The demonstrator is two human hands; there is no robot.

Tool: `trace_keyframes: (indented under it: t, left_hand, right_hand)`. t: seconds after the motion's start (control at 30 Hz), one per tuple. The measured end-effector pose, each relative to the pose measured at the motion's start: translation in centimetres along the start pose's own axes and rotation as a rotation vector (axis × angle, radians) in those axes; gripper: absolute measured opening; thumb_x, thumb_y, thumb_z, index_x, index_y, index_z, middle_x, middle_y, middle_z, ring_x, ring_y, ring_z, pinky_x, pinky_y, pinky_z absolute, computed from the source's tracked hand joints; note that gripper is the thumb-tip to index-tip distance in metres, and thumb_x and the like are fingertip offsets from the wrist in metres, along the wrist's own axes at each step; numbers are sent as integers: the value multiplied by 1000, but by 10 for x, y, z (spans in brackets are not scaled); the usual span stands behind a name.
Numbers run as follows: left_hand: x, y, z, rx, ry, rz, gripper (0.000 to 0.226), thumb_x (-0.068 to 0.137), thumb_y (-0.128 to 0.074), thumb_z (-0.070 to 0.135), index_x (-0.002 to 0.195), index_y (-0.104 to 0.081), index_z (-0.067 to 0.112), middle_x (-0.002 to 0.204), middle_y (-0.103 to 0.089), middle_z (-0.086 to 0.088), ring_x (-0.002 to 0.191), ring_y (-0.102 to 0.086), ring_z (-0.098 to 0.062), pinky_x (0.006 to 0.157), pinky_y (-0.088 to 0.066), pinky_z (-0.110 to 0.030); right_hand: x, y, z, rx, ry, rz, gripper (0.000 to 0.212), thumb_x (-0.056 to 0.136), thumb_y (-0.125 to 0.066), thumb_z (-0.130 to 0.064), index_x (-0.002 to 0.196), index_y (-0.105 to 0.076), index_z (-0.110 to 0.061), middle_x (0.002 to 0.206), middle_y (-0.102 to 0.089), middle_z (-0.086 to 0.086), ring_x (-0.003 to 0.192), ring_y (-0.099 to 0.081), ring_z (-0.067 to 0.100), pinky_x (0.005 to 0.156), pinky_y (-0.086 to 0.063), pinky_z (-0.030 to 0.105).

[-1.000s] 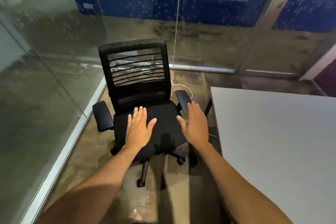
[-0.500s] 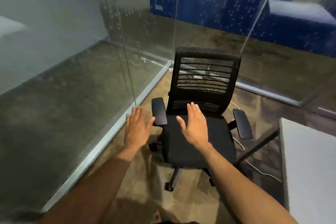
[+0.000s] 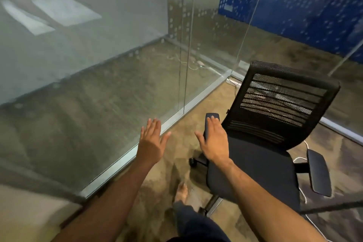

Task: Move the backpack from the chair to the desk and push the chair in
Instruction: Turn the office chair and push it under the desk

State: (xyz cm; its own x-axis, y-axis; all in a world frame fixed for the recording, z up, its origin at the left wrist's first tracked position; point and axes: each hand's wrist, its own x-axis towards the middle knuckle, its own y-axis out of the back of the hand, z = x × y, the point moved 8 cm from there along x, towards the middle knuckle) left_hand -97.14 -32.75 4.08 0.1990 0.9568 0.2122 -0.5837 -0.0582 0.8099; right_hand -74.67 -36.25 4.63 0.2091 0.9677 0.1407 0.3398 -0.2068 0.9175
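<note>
The black mesh-backed office chair is seen at the right of the head view, its seat bare — no backpack is to be found on it, and neither the backpack nor the counter appears anywhere in this view, so where the backpack lies cannot be told. The right hand is held flat, fingers apart, over the chair's near armrest; whether the palm actually rests on the pad or only hovers above it cannot be judged. The left hand is spread open in the air, clear of everything, above the floor beside the glass partition. Nothing is clamped in either grip.

By the look of things, the pushing-in of the chair is the step in hand. Several risks can be named. With one flat palm on one armrest, the chair may be swivelled on its post rather than rolled, and its back could be swung into the glass. A bare foot is placed close to the castor base and could be run over. A white cable is trailed across the floor under the far armrest, where a castor might catch and drag it.
</note>
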Motion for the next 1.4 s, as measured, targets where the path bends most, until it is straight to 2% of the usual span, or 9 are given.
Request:
trace_keyframes:
  t: [0.13, 0.27, 0.4, 0.53, 0.73, 1.0, 1.13, 1.27, 1.4]
  left_hand:
    - [43, -8, -8, 26, -27, -24, 68, 92, -42, 50, 135, -50, -2, 144, -47, -21, 139, -37, -39, 110, -28, -57]
    - [95, -21, -13, 53, -42, -99, 78, 91, -28, 61, 144, -40, 4, 154, -35, -14, 147, -22, -29, 117, -16, -48]
    - [158, -35, -19, 76, -57, -138, 74, 94, -32, 59, 149, -32, 8, 159, -25, -10, 150, -12, -24, 120, -7, -43]
    - [211, -43, -12, 51, -89, -169, 84, 89, -23, 66, 150, -29, 9, 161, -21, -7, 150, -6, -19, 120, -1, -37]
    - [279, -54, -4, 1, -103, -194, 70, 97, -34, 54, 152, -24, 11, 163, -13, -3, 150, 2, -12, 119, 7, -31]
    - [359, -90, 21, -20, -225, -230, 91, 85, -13, 74, 152, -25, 13, 162, -14, -1, 149, 1, -11, 120, 5, -32]
    - [408, -113, 29, -50, -261, -278, 101, 80, -4, 81, 152, -23, 13, 162, -15, -2, 150, 1, -12, 119, 5, -31]
    - [466, -133, 48, -50, -336, -332, 77, 95, -25, 62, 153, -20, 12, 163, -14, -2, 150, 1, -12, 118, 7, -28]
    - [520, -146, 71, -64, -415, -362, 75, 96, -31, 61, 153, -21, 13, 163, -15, -2, 150, 0, -14, 119, 4, -31]
  right_hand:
    - [40, -7, -2, 7, -2, 28, 67, 96, -42, -56, 141, -36, -7, 152, -37, 15, 143, -28, 31, 114, -32, 48]
    - [89, -10, 4, 33, -62, 63, 72, 96, -40, -57, 147, -30, -7, 156, -30, 14, 147, -21, 28, 118, -22, 42]
    - [137, -17, 14, 48, -118, 81, 72, 96, -37, -59, 148, -27, -9, 158, -27, 13, 147, -19, 26, 119, -23, 45]
    - [180, -16, 22, 75, -156, 103, 73, 96, -36, -60, 149, -26, -11, 159, -25, 11, 148, -15, 25, 119, -18, 42]
    - [239, -8, 35, 99, -198, 145, 76, 94, -33, -62, 148, -30, -8, 158, -27, 13, 148, -17, 26, 119, -20, 43]
    - [303, -1, 64, 81, -287, 217, 71, 96, -41, -56, 148, -30, -9, 159, -26, 14, 148, -16, 26, 117, -18, 42]
    - [344, -4, 74, 74, -346, 248, 73, 96, -37, -59, 149, -29, -9, 159, -25, 13, 149, -14, 25, 118, -17, 42]
    - [388, -6, 87, 41, -422, 269, 74, 96, -35, -59, 151, -24, -12, 161, -19, 9, 149, -9, 22, 119, -12, 40]
    - [428, 9, 98, 45, -494, 346, 73, 96, -37, -58, 150, -26, -11, 160, -22, 10, 149, -12, 23, 120, -15, 42]
